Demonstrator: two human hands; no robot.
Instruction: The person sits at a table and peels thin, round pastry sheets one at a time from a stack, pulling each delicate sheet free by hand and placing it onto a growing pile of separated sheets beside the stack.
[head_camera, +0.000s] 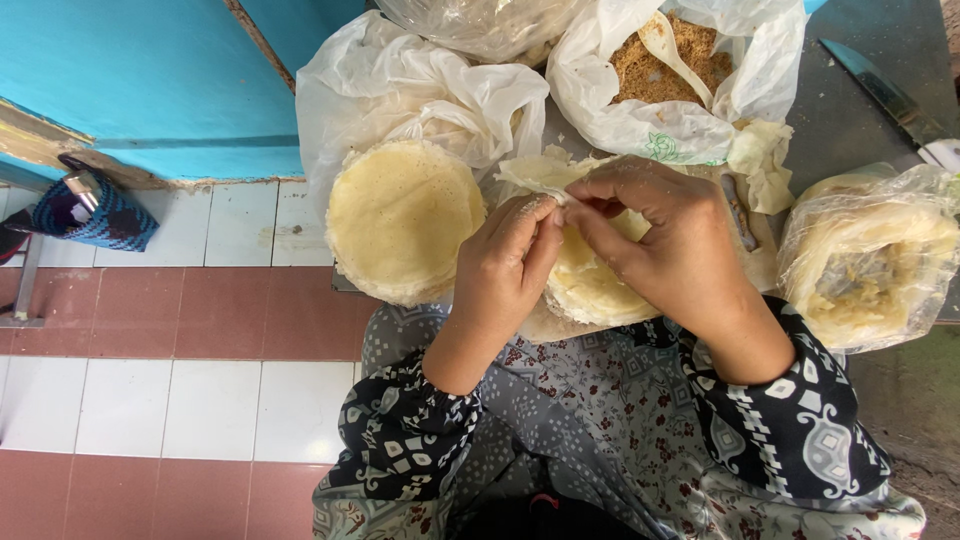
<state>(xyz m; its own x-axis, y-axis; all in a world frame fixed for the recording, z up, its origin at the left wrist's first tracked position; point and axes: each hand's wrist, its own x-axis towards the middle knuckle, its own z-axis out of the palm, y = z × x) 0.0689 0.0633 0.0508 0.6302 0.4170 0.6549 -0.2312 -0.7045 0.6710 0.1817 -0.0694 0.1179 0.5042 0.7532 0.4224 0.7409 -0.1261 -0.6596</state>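
I see a thin pale wrapper (545, 172) pinched at its edge between both hands, lifted just off the small stack of wrappers (590, 285) that lies under the palms at the near edge of the counter (860, 120). My left hand (505, 270) is closed on the wrapper, its grip made by thumb and fingertips meeting at the sheet's edge. My right hand (665, 245) closes on the same edge from the other side, fingertips touching those of the left hand, and it covers most of the small stack.

Just left of the hands, a larger round stack of wrappers (403, 218) sits in an opened white plastic bag (400, 85), overhanging the counter's edge. Beyond the hands, on the far side, a second white bag (680, 70) holds brown crumbly filling (650, 70) with a pale spoon (675, 55) lying in it. A crumpled scrap of wrapper (760, 160) lies just right of that bag. To the far right, a clear plastic bag (870, 255) holds more pale sheets, near my right wrist but apart from it. A knife (885, 95) lies on the dark counter at the far right, well apart from both hands.

Nothing stands between the hands and the wrapper. Off the counter to the left, the tiled floor (180, 330) and a blue wall (150, 80) show, with a blue woven bag (95, 215) against the wall.
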